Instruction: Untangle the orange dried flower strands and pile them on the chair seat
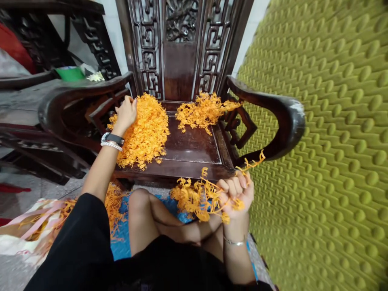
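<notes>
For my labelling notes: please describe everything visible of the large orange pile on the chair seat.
The large orange pile is a loose heap of thin, curly strands, orange-yellow. It lies on the left of the dark wooden chair seat, reaching its front edge. The left hand rests on its upper left side.

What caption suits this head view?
At a carved chair, the left hand rests on the large orange pile; the right hand grips a bunch of orange strands.

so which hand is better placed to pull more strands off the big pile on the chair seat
Probably the left hand: it rests on the big pile, while the right hand grips a bunch of strands short of the seat.
</notes>
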`<act>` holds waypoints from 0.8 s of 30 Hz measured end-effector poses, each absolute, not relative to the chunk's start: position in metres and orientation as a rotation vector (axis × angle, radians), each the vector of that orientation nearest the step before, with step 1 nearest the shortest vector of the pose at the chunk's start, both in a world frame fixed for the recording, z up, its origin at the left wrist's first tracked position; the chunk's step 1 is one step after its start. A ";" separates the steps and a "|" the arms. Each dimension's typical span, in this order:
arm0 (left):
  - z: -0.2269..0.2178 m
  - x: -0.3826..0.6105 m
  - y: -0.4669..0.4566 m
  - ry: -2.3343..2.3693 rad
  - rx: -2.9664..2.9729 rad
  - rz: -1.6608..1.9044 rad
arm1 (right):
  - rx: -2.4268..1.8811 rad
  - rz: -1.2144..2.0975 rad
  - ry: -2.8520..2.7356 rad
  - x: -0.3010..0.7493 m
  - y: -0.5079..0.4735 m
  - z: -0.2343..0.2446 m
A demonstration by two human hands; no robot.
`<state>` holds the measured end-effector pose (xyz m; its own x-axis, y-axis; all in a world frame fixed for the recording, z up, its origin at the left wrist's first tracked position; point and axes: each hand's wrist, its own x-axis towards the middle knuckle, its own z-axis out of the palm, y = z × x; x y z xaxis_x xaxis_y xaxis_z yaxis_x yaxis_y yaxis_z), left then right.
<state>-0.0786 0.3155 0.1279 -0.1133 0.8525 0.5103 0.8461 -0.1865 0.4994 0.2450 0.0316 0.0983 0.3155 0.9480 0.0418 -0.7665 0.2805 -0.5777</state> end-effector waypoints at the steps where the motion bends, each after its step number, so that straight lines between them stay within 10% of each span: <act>1: 0.129 -0.078 0.317 1.964 2.059 1.253 | -0.503 1.176 -0.440 0.246 0.030 0.100; 9: 0.167 -0.019 0.240 1.422 2.223 1.718 | -0.493 1.184 -0.514 0.236 0.024 0.111; 14: 0.136 0.052 0.099 0.802 2.462 0.878 | -0.692 1.103 -0.763 0.225 0.022 0.101; 24: 0.101 0.064 0.064 0.581 1.814 0.636 | -1.206 1.024 -1.347 0.250 0.008 0.104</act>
